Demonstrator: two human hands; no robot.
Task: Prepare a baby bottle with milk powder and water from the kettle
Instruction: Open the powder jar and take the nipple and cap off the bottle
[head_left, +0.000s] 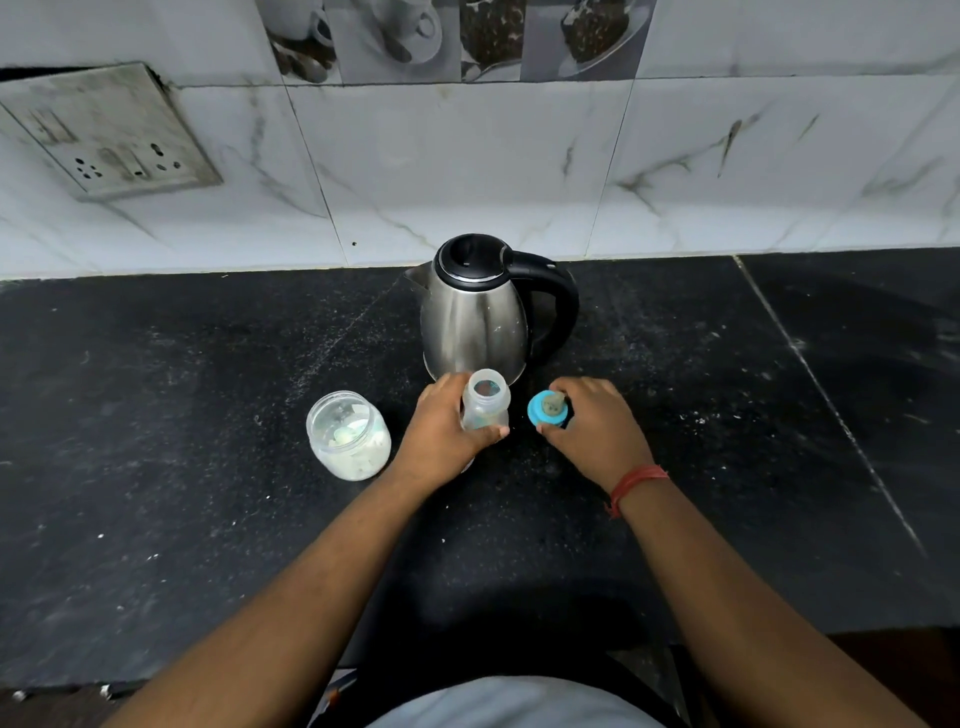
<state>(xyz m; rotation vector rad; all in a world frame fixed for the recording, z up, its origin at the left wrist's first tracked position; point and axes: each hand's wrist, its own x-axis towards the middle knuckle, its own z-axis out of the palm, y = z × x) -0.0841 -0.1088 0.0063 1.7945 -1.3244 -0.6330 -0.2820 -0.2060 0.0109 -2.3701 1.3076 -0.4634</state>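
Observation:
A clear baby bottle (485, 400) stands upright and uncapped on the black counter, just in front of the steel kettle (475, 312). My left hand (441, 431) is wrapped around the bottle's body. My right hand (592, 426) holds the blue nipple cap (546, 409) right of the bottle, close to the counter. The kettle's black lid is closed and its handle points right. Left of my left hand stands an open clear jar of milk powder (348, 441) with a scoop inside it.
The black stone counter (182, 467) runs wide to both sides. A white marble-tile wall (467, 166) rises right behind the kettle, with a socket plate (109, 130) at upper left. The counter's front edge is near my body.

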